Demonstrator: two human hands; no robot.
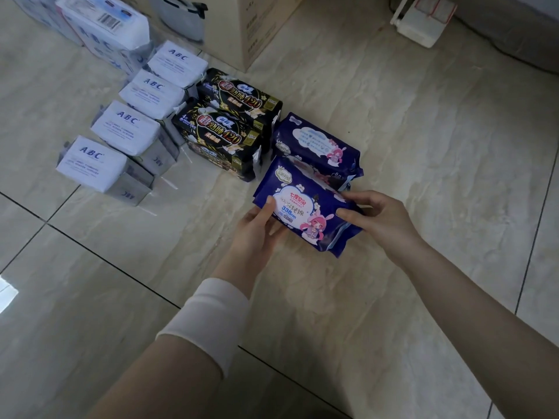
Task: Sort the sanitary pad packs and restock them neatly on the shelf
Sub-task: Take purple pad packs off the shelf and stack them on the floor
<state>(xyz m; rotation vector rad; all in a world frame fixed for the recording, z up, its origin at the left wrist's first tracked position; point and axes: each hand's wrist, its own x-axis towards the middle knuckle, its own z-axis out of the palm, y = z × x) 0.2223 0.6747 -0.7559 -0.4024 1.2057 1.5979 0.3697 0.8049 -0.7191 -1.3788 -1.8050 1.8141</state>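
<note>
Grasping 1 navy pad pack between left hand and right hand on floor

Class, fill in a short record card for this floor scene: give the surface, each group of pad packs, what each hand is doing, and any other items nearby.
surface: tiled floor
white group: ABC packs in a row of four
black group: black packs, stacked beside the white row
blue group: rear blue pack on the floor; front blue pack held
left hand: grips the front pack's left edge
right hand: grips its right edge
nearby: cardboard box; larger white bundles
</note>
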